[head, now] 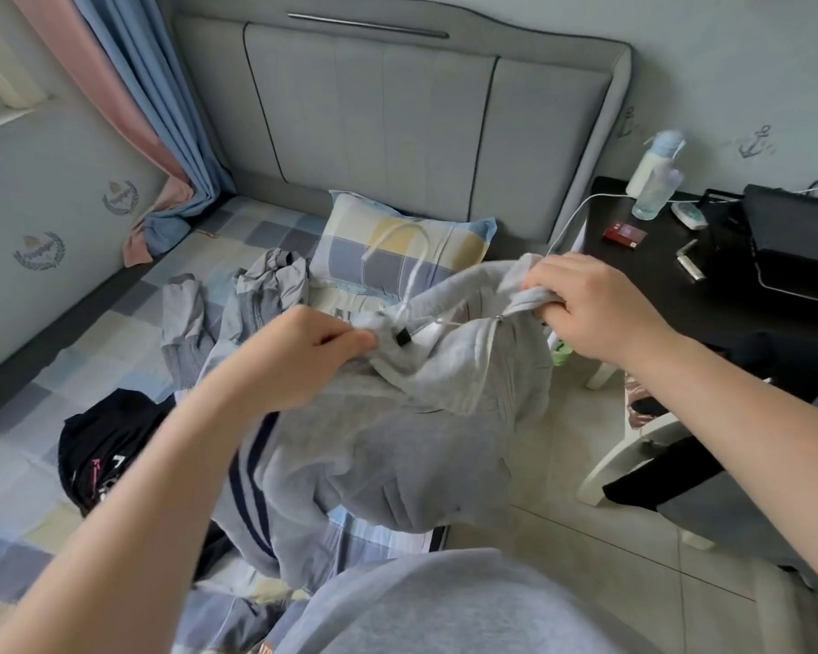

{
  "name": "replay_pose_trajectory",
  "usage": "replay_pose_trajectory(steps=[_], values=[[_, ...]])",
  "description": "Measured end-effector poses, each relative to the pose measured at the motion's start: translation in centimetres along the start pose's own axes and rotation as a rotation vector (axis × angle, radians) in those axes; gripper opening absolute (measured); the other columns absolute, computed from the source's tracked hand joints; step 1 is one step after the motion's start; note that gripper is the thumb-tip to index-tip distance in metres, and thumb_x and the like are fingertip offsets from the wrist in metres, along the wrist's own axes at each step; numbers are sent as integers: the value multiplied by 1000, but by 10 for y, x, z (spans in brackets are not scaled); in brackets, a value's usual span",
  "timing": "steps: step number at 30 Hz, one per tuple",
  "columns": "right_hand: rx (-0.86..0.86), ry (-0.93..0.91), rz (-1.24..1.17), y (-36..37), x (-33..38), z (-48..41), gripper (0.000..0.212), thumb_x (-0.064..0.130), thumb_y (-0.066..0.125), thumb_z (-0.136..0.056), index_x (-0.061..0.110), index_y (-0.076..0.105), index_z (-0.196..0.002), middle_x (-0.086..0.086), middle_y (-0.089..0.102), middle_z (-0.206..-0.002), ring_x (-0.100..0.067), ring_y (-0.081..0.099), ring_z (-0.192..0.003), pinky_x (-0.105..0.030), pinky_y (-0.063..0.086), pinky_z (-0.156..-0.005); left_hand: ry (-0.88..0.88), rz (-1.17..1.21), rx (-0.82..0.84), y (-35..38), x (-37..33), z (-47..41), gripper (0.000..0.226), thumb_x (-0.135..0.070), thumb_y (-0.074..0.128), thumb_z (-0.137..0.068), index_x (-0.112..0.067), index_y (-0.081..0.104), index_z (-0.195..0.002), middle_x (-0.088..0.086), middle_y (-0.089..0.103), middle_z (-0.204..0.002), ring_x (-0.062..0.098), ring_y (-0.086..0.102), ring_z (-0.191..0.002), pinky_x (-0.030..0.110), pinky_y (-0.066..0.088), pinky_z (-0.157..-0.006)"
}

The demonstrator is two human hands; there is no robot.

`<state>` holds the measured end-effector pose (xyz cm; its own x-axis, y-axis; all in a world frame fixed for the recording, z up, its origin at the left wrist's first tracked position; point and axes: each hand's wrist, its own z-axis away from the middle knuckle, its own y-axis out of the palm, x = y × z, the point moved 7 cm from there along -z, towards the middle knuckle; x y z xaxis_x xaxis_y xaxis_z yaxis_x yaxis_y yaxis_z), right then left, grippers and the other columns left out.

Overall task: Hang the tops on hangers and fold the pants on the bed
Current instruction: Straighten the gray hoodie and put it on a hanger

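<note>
Left hand [303, 356], right hand [591, 304] grip grey top [397, 441] (black garment [91, 441]: print blurred).

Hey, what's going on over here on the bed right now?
A person holds a grey top up over the bed, the left hand and right hand each gripping its fabric near the neck. The hook of a white hanger sticks out between them. A crumpled grey garment and a black garment lie on the bed, not yet hung or folded.
</note>
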<state>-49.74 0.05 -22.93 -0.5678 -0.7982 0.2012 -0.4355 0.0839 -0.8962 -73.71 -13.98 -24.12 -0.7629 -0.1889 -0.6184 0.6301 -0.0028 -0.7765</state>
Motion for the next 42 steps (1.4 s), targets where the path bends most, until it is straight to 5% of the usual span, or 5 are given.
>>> replay_pose_trajectory(steps=[13,18,27,31,42], values=[[518,-167,-317,-1,111,17,27,30,69,-86,31,62,-112,19,62,-114,-7,49,-113,-31,39,-100,184,489,-443,-11,-9,-14,55,-33,62,-99,2,43,-61,4,30,-56,17,27,-54,33,20,-55],[-130,-7,-344,-53,59,-2,37,32,63,-89,14,60,-122,0,61,-122,-20,56,-115,-43,43,-101,263,527,-422,-18,-15,-9,62,-38,69,-93,-1,35,-57,8,23,-56,15,24,-54,37,17,-54],[213,212,-707,4,64,-5,7,20,62,-98,17,63,-104,19,67,-86,-1,61,-81,-21,46,-76,198,47,-415,-5,-29,-22,61,-64,60,-84,-8,48,-63,7,46,-57,22,44,-59,35,35,-58],[83,341,-972,13,65,-3,14,9,57,-99,17,66,-107,20,65,-83,4,59,-83,-11,44,-79,26,-68,-613,4,-23,-14,38,-64,60,-82,-34,67,-104,-9,54,-113,21,43,-109,42,35,-98],[99,400,-833,13,69,11,25,31,55,-101,10,65,-92,0,60,-74,-14,55,-69,-28,46,-71,-88,566,-747,-8,19,-16,12,-10,54,-100,-17,62,-105,-13,61,-87,-12,56,-72,12,43,-68]])
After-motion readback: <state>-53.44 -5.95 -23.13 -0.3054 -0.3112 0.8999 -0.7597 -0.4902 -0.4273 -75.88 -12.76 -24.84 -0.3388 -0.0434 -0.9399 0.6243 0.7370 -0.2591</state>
